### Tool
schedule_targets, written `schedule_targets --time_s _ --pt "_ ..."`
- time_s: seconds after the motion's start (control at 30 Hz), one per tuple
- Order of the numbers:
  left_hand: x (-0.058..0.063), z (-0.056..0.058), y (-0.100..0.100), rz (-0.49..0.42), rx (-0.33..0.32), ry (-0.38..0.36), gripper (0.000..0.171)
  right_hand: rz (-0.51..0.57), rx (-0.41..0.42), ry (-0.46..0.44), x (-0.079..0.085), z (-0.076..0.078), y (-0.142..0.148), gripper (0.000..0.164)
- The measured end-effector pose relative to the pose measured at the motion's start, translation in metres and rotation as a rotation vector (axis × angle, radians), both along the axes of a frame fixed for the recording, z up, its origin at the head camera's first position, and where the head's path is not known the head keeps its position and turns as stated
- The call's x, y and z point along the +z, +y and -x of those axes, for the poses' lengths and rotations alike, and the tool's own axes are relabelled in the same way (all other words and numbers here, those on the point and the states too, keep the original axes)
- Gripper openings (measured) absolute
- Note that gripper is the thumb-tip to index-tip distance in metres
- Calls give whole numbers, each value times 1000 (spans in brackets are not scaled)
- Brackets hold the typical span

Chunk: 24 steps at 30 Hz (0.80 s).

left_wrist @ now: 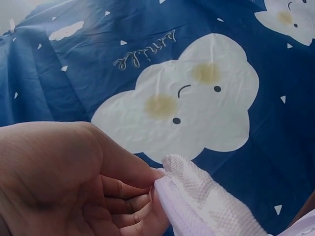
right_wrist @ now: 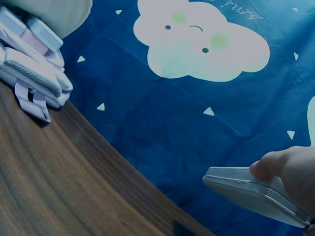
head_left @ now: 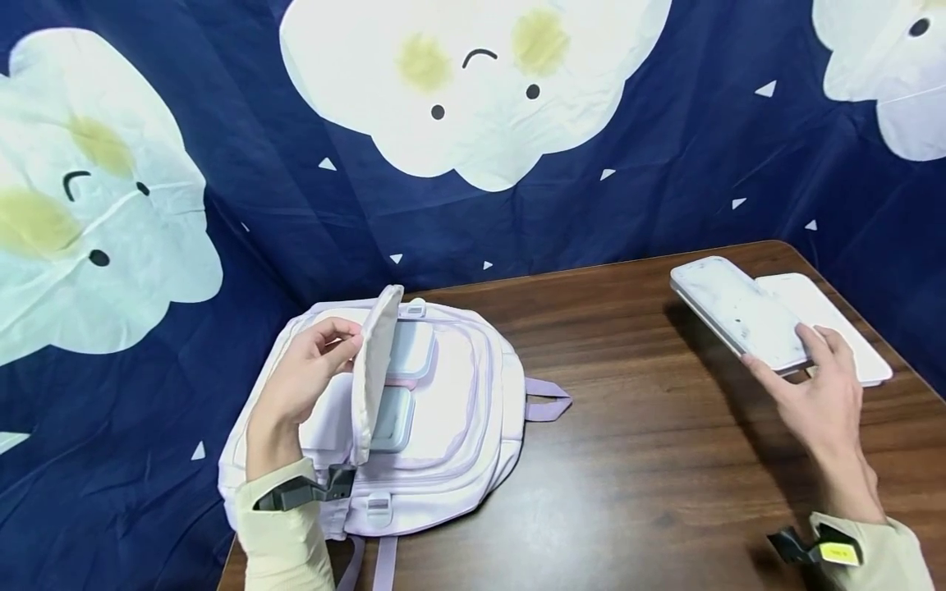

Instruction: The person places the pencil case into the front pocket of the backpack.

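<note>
Grasping a flat, pale grey-white case with rounded corners and faint marbled markings (head_left: pixel 739 312), a person's right hand (head_left: pixel 820 386) holds it by its near end, thumb along one side and fingers across the top. The case is tilted, raised above the right-hand part of the tabletop and casting a shadow there. Seen from the head camera, it overlaps a second flat, plain white case with rounded corners (head_left: pixel 831 312), which lies near the table's right edge; whether the two touch cannot be told.

Well apart, on the left, the person's left hand (head_left: pixel 310 369) pinches the edge of a white and lilac fabric flap (head_left: pixel 375 369) between thumb and fingers, holding it upright. The flap belongs to a white and lilac fabric backpack (head_left: pixel 451 427) lying flat. Just right of the flap, two pale blue cases with rounded corners, an upper one (head_left: pixel 414 345) and a lower one (head_left: pixel 395 423), show in part against the pack's front. A lilac fabric loop (head_left: pixel 547 400) sticks out from its right end.

Beneath everything is a glossy brown wood-grain table (head_left: pixel 628 460). Cream sleeves (head_left: pixel 284 533) cover both forearms. Behind hangs a navy cloth (head_left: pixel 591 213) printed with white clouds bearing faces and small white triangles.
</note>
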State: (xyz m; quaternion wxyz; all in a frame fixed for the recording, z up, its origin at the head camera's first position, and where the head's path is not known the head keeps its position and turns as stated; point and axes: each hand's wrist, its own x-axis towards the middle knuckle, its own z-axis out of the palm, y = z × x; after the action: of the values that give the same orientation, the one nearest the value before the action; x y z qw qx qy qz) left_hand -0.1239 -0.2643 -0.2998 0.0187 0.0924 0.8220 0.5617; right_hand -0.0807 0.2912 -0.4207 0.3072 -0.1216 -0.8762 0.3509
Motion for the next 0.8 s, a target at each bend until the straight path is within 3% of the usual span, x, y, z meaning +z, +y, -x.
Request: schedule_targets --time_s 0.6,0.8 --pt "-2 -3 2 28 6 -3 10 41 42 -1 4 -3 -9 69" --pt "-1 0 2 28 6 9 9 22 75 83 13 -3 -17 69"
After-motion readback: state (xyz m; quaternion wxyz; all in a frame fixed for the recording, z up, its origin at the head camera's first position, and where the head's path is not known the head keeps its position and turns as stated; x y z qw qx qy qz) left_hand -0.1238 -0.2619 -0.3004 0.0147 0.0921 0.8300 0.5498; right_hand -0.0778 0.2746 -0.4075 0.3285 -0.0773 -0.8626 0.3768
